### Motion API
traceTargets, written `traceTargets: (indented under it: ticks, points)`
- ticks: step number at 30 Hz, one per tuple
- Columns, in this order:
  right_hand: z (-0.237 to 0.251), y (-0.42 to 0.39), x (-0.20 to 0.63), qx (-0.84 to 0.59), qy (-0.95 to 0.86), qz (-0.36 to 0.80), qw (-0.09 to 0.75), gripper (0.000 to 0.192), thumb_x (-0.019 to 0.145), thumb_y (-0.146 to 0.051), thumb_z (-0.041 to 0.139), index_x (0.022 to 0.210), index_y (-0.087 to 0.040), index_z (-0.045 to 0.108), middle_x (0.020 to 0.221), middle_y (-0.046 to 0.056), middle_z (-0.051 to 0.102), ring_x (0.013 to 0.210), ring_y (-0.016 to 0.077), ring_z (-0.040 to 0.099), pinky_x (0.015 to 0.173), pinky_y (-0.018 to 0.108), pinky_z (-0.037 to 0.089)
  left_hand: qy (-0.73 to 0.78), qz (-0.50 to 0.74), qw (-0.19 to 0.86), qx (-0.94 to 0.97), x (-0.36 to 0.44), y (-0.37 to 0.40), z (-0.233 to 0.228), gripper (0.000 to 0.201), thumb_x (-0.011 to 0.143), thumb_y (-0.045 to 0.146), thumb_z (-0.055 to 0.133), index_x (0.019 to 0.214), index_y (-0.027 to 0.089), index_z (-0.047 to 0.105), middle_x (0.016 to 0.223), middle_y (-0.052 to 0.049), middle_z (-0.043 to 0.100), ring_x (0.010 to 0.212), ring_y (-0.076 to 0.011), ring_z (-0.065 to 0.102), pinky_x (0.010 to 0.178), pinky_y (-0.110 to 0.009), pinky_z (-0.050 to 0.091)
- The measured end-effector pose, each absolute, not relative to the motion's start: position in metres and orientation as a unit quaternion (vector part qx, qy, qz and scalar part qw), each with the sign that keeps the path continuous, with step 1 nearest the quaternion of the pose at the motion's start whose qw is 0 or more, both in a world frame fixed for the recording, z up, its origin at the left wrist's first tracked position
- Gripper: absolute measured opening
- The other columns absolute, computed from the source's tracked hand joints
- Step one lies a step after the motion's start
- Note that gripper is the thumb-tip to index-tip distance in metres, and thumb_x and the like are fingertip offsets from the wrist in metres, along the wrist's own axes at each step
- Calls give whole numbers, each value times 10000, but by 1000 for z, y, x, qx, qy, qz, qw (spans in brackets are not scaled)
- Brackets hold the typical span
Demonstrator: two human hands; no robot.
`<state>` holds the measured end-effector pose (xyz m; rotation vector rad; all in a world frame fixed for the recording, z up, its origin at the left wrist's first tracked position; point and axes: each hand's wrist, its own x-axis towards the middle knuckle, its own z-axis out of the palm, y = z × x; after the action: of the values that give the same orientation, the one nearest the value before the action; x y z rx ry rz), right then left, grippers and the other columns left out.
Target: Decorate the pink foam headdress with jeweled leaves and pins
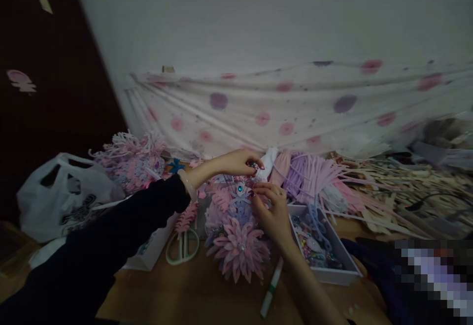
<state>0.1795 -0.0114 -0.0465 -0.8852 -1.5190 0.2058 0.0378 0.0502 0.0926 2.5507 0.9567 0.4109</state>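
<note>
Landmark: the felt flower ornament (238,231), a stack of pink and lilac cut-out petals and leaves standing on the wooden table (192,290).
Ornament, long axis: it runs from the big pink flower at its near end up and away to the teal gem (240,188) near its top; the flower faces the camera.
Left hand (236,162): reaches over from the left in a dark sleeve, a pale bangle (188,183) on the wrist; fingertips are pinched shut on a small bead-like bit just above the ornament's top, too small to identify.
Right hand (271,207): comes up from below, right of the ornament; thumb and forefinger are closed on its upper right edge, beside the gem.
Bead tray (343,271): a shallow white box just right of the ornament, touching the right wrist's side, filled with mixed beads and lilac cut-outs.
Scissors (182,246): pale green handles, lying flat just left of the ornament.
Pen (271,288): white with a green band, lying in front of the ornament, its long axis slanting away to the right.
Felt strips (314,177): pink and lilac bundles behind and right of the ornament.
Plastic bag (62,194): white, far left of the ornament; dark print on it, not readable.
Writing: none legible anywhere.
</note>
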Motion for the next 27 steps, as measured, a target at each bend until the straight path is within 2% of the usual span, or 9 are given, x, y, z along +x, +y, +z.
traceTargets:
  ticks: [4,10,14,19,23,27]
  points:
    - [-46,-11,180,-383,-665,85,635,154,852,-312,591,823,-224,714,968,52,678,984,247,554,906,404,332,336,139,227,904,36,50,93,476,712,44,488,1152,94,663,738,7,657,647,-113,568,594,-202,438]
    - [-48,-11,181,-380,-666,80,637,150,851,-309,595,820,-228,717,956,47,678,967,243,559,892,401,342,340,177,258,887,35,52,86,272,787,116,496,991,77,673,711,-8,648,651,-117,582,616,-221,457]
    - [-49,-11,181,-382,-664,81,638,153,845,-314,595,816,-228,718,955,49,680,971,247,557,892,406,348,334,195,278,879,34,52,83,240,775,76,500,961,92,651,722,-3,649,670,-114,600,630,-220,468]
    - [-50,-10,181,-382,-662,83,640,159,842,-326,593,815,-228,716,960,53,681,970,250,558,893,411,356,313,186,282,888,35,51,86,324,747,-2,492,991,120,669,798,-2,681,743,-110,623,674,-216,478]
    - [-49,-11,182,-384,-665,84,635,169,850,-328,580,824,-231,716,964,57,680,968,251,565,890,413,357,299,176,267,899,36,50,87,374,733,-40,482,1006,108,691,880,-24,704,725,-93,603,680,-209,466]
    - [-48,-12,181,-388,-665,84,633,174,848,-330,574,830,-226,712,968,64,676,978,255,563,896,417,360,298,179,254,902,38,48,87,302,767,18,536,1008,110,693,939,-42,719,763,-107,622,722,-225,474]
